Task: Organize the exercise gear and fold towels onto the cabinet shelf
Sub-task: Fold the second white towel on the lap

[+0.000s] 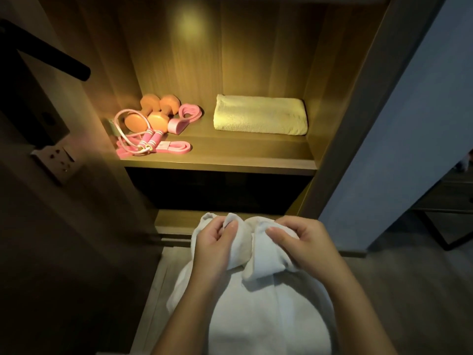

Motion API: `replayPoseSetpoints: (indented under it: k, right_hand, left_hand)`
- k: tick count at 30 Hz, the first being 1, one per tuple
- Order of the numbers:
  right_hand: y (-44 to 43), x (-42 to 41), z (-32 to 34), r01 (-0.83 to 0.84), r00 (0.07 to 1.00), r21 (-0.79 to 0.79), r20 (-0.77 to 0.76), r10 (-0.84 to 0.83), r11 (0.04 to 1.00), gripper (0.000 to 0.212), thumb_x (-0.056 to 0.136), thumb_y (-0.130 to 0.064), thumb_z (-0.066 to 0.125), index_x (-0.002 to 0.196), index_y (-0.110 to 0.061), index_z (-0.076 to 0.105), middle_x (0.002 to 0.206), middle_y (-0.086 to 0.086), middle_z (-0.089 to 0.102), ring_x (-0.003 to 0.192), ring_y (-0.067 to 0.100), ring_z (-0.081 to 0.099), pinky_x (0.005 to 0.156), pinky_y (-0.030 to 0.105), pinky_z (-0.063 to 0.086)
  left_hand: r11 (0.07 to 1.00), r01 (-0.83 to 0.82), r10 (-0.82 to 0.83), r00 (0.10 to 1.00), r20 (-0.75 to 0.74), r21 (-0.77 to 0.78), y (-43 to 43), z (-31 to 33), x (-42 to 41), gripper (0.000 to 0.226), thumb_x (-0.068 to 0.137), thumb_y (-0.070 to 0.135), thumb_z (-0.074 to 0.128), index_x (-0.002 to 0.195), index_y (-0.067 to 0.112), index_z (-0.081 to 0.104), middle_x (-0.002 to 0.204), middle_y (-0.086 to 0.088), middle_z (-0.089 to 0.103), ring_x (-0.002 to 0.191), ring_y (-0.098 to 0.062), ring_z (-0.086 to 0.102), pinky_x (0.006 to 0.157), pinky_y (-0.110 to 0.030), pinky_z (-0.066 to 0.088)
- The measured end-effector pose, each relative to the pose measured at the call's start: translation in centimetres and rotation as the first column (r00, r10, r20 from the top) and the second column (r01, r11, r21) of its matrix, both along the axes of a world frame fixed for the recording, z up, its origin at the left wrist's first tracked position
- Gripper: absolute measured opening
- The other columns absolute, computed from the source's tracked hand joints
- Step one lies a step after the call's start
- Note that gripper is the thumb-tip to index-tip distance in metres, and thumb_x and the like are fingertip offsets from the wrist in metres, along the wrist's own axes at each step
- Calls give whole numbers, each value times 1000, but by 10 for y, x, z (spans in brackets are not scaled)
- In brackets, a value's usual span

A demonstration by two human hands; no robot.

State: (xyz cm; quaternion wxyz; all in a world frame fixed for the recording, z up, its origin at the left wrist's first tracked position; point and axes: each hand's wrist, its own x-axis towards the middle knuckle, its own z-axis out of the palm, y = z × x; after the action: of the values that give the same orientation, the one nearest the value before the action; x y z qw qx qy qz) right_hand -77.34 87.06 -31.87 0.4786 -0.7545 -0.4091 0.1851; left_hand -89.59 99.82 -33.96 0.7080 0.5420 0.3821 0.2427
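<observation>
Below lit shelf (220,162) — left hand (213,243), right hand (304,242) both pinching white towel (261,303) edges.

Lit wooden shelf (230,152) bearing dumbbells (151,112), skipping rope (133,139), bands (179,119), folded towel (261,115)

Orange dumbbells (153,112) — pink rope (133,139) — white towel (266,298).

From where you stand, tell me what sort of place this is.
Likely a home, by a built-in wooden cabinet: its lit shelf holds dumbbells, a jump rope and a folded towel, and a wall socket sits to its left.
</observation>
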Motion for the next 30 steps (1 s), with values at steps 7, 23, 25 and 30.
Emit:
replayPoseSetpoints:
  k: [7, 23, 25, 30]
  right_hand:
    - [-14, -17, -5, -65, 993, -225, 83, 86, 972, 2, 95, -39, 55, 93, -39, 56, 90, -24, 59, 86, 4, 59, 72, 32, 58]
    - [-14, -31, 17, -361, 879, -41, -349, 325, 932, 25, 87, -46, 58, 83, -24, 69, 76, -7, 62, 74, 8, 58, 68, 25, 46]
    - [-13, -30, 13, -306, 884, 5, -370, 286, 952, 24, 89, -38, 58, 86, -17, 69, 80, 0, 64, 77, 12, 59, 70, 27, 46]
    - [-13, -28, 7, -284, 899, -7, -351, 263, 959, 24, 93, -38, 56, 93, -18, 69, 91, 0, 67, 87, 16, 63, 74, 29, 50]
  left_hand:
    - [973, -8, 3, 1000, 23, 229, -23, -8, -7, 26, 83, 53, 67, 94, 29, 68, 89, 6, 68, 86, -20, 69, 73, -44, 61]
    - [677, -160, 234, 972, -3, 718, -16, 9, -17, 7, 91, 18, 63, 94, 16, 70, 90, 11, 60, 87, -4, 59, 67, -7, 46]
    - [707, -125, 228, 972, -58, 696, -11, 10, -17, 6, 90, 20, 65, 90, 17, 69, 87, 8, 64, 84, -6, 61, 63, -7, 45]
    - [919, -2, 83, 978, -189, 394, 2, 4, -20, 27, 99, 31, 51, 79, 15, 60, 76, -4, 64, 76, -26, 63, 61, -30, 49]
